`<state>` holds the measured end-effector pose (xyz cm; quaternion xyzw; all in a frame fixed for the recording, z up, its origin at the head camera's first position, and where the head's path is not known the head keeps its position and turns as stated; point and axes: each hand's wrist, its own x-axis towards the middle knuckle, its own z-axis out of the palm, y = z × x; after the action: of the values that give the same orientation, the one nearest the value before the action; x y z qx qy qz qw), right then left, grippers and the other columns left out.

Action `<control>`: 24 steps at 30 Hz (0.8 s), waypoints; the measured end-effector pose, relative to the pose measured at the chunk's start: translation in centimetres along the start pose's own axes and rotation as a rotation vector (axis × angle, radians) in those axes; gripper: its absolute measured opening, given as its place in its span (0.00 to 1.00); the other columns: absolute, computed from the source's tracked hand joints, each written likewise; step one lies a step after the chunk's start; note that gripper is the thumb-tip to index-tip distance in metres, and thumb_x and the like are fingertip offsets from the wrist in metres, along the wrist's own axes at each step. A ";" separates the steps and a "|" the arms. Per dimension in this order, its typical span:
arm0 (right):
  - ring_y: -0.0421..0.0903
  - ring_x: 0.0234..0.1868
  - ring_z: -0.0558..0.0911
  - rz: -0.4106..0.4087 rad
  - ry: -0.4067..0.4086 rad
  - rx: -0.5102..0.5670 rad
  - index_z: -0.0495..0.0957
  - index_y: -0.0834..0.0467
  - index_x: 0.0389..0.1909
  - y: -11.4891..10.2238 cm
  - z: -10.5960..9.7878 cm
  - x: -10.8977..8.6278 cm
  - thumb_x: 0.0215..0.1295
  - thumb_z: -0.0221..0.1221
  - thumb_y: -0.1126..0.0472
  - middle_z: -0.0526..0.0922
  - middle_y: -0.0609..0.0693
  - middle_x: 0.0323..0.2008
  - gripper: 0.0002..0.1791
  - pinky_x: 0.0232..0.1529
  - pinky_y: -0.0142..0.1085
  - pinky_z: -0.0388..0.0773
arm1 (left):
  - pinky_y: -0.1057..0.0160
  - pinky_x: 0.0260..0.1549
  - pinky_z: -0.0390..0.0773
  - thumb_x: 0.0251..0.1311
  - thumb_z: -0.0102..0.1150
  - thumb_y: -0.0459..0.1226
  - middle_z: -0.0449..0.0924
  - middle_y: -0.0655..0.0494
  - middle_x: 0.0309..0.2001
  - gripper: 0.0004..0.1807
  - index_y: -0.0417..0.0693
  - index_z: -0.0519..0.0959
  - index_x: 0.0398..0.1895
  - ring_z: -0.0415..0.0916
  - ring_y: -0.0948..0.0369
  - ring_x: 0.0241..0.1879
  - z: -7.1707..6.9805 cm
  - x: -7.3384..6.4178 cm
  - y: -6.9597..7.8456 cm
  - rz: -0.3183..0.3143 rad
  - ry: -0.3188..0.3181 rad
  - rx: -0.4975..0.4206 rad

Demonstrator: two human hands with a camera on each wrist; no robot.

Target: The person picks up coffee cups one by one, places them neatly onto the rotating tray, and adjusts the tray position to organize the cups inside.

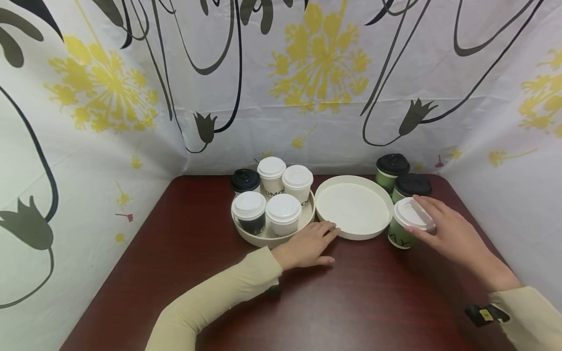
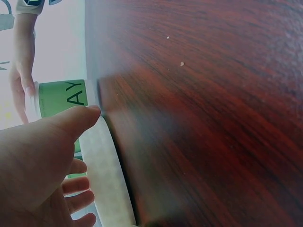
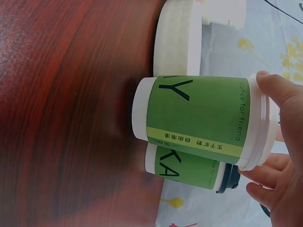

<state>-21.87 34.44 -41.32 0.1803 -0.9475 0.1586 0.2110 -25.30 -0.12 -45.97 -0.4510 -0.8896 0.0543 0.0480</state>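
Note:
My right hand [image 1: 452, 236] grips a green paper coffee cup [image 3: 201, 118] by its white lid [image 1: 412, 213]. The thumb lies on one side of the lid and the fingers on the other; the cup is upright beside the round cream tray [image 1: 351, 234]. My left hand [image 1: 307, 243] has relaxed, spread fingers, its fingertips at the near left rim of that tray, palm above the table. In the left wrist view its thumb [image 2: 80, 120] points toward the green cup. Two more green cups with black lids, the nearer one [image 1: 412, 186] and the farther one [image 1: 392, 165], stand behind the gripped cup.
A second round tray [image 1: 259, 240] at the left holds several cups: white-lidded ones [image 1: 283, 214] and one black-lidded cup [image 1: 246, 181]. The two trays stand side by side on the dark red wooden table [image 1: 351, 302]. A patterned cloth [image 1: 272, 131] hangs behind the table and along its sides.

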 end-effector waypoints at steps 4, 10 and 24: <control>0.65 0.60 0.73 0.008 0.000 0.011 0.66 0.59 0.70 -0.1 -0.4 0.2 0.52 0.73 0.50 0.73 0.65 0.63 0.45 0.53 0.57 0.69 | 0.59 0.73 0.62 0.66 0.52 0.61 0.62 0.49 0.73 0.43 0.47 0.59 0.76 0.61 0.55 0.73 -0.1 0.0 0.0 -0.001 0.001 -0.001; 0.63 0.59 0.74 0.003 0.008 0.005 0.67 0.58 0.70 -0.3 -1.0 0.5 0.51 0.73 0.50 0.73 0.64 0.63 0.45 0.52 0.57 0.70 | 0.59 0.73 0.63 0.66 0.52 0.61 0.62 0.49 0.73 0.43 0.47 0.59 0.75 0.61 0.56 0.73 -0.1 0.0 0.0 0.000 0.004 0.000; 0.63 0.58 0.74 -0.037 0.042 0.016 0.67 0.55 0.71 -1.3 -2.1 1.5 0.50 0.74 0.51 0.75 0.62 0.62 0.46 0.50 0.57 0.70 | 0.59 0.73 0.63 0.65 0.53 0.61 0.62 0.49 0.73 0.43 0.46 0.59 0.75 0.61 0.55 0.73 -0.1 0.0 0.0 0.001 0.013 -0.001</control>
<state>-21.96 33.68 -38.55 0.1958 -0.9382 0.1658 0.2323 -25.24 -0.14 -45.89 -0.4516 -0.8892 0.0510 0.0533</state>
